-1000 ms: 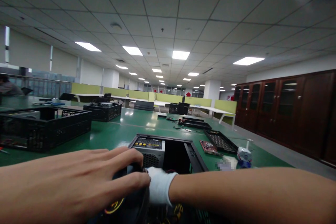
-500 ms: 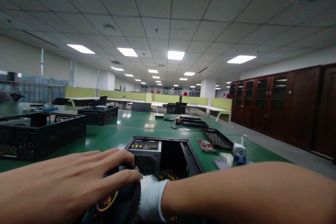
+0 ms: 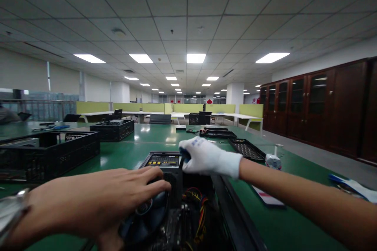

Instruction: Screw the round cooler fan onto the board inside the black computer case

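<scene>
My bare left hand (image 3: 118, 194) is closed over the rim of a black CPU cooler fan (image 3: 147, 217). The fan sits tilted inside an opened computer case (image 3: 240, 215). My right hand (image 3: 206, 157), in a white glove with a dark blue palm, hovers over the case by the corner of the power supply (image 3: 163, 160). Its fingers are curled, and anything in them is hidden. Red, yellow and black cables (image 3: 202, 213) run down inside the case beside the fan. My left hand covers part of the fan.
More black computer cases (image 3: 70, 155) stand on the green table (image 3: 114, 160) to the left. To the right lie a black panel (image 3: 247, 149), a small white-and-red bottle (image 3: 273, 161), a flat box (image 3: 268, 196) and a blue-and-white item (image 3: 352, 188).
My right hand has come up out of the case from behind the fan to above the power supply. My left hand has shifted right with the fan, which now shows more of its face.
</scene>
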Demonstrator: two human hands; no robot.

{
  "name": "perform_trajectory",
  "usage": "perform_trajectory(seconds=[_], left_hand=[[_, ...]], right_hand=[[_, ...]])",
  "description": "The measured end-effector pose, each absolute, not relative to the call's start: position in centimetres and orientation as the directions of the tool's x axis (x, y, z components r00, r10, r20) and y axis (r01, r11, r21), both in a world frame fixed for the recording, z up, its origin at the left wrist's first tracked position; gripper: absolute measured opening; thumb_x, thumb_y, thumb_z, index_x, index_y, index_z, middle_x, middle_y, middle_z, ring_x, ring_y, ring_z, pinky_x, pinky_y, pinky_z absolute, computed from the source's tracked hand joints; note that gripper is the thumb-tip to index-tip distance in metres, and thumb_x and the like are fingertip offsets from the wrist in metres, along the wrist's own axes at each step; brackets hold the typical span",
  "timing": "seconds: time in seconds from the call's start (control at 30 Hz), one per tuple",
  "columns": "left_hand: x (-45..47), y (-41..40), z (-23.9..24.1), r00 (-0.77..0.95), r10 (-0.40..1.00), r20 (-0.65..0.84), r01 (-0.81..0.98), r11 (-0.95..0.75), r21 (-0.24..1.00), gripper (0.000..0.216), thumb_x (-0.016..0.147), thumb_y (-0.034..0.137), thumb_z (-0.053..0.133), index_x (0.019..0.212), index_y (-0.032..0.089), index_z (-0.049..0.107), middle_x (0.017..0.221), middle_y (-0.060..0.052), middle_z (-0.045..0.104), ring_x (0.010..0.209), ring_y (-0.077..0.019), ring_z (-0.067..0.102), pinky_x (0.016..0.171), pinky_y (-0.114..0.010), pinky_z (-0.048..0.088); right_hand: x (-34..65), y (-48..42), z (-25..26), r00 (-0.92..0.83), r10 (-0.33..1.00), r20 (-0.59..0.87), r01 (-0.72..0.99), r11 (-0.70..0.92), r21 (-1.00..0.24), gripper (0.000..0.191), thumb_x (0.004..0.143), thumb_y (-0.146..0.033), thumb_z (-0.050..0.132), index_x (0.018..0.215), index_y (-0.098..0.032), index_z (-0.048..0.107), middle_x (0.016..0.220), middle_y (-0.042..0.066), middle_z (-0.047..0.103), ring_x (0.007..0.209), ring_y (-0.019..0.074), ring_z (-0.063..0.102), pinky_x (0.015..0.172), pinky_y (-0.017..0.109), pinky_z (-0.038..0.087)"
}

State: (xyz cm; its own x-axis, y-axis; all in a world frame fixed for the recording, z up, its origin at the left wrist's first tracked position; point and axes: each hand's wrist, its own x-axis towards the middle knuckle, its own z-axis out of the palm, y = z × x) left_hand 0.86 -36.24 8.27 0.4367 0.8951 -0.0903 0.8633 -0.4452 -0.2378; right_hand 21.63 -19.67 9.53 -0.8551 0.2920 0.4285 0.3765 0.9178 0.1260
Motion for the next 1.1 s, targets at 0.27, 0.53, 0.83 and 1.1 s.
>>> perform_trajectory(seconds=[0.27,0.53,0.83,1.1], left_hand=[[2.4,-29.2,4.8,0.475,0.842,-0.255,0.788,-0.536,-0.304,0.107,0.055,0.030,0.092,0.148,0.021,0.039,0.147,-0.019,0.048,0.124,-0.0395,0.058,0.099,-0.045,0.054],[3.5,-26.5,3.2,0.583,0.761,-0.286,0.705,-0.648,-0.287,0.097,0.054,0.028,0.091,0.139,0.016,0.046,0.137,-0.017,0.054,0.123,-0.0361,0.053,0.108,-0.046,0.043],[4.2,-26.4,2.2,0.528,0.764,-0.371,0.709,-0.637,-0.304,0.097,0.054,0.034,0.093,0.138,0.015,0.048,0.140,-0.019,0.053,0.125,-0.0388,0.051,0.108,-0.051,0.042],[3.2,-26.0,2.6,0.518,0.757,-0.398,0.758,-0.622,-0.196,0.108,0.053,0.027,0.092,0.149,0.023,0.042,0.145,-0.016,0.051,0.129,-0.0418,0.051,0.110,-0.058,0.043]], right_hand=[[35.1,-16.4,5.1,-0.361,0.719,0.594,0.518,0.684,-0.514,0.010,0.080,-0.029,0.047,0.075,-0.022,0.053,0.064,-0.005,0.051,0.063,0.0150,0.050,0.061,0.028,0.037],[36.8,-14.3,-4.3,-0.316,0.840,0.441,0.713,0.517,-0.474,0.021,0.082,-0.031,0.048,0.094,-0.021,0.063,0.090,0.006,0.070,0.088,0.0250,0.067,0.079,0.034,0.051],[34.9,-14.7,-9.8,-0.674,0.711,0.200,0.732,0.679,0.054,0.052,0.078,-0.026,0.063,0.127,-0.012,0.066,0.132,0.024,0.064,0.119,0.0444,0.061,0.098,0.057,0.051],[34.7,-16.2,-8.6,-0.744,0.664,0.077,0.668,0.735,0.116,0.055,0.080,-0.027,0.061,0.132,-0.010,0.064,0.137,0.024,0.061,0.124,0.0442,0.059,0.103,0.058,0.050]])
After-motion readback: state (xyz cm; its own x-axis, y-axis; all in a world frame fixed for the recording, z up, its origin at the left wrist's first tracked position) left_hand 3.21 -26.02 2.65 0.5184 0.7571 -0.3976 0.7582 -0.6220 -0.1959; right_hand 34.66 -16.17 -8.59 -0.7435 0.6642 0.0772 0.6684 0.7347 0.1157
